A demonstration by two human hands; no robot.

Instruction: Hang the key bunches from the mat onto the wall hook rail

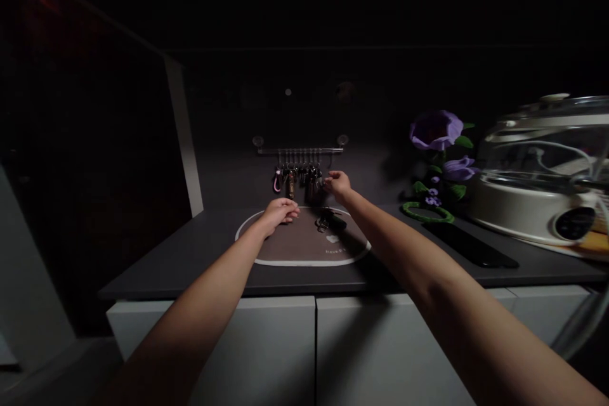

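My left hand hovers above the left part of a brown mat with a white border. Its fingers are loosely bent and a little apart, with nothing visible in them. My right hand is raised higher, just right of the keys hanging from a metal hook rail on the wall. Its fingers are partly curled and apart, and I make out nothing held in them. A pink loop and a brown strap keychain hang there too. On the mat lies a dark key fob with a ring.
Purple knitted flowers stand on the right, beside a green ring. A black phone-like slab lies before them. A cream appliance with a clear cover fills the far right. White cabinet doors sit below the dark counter.
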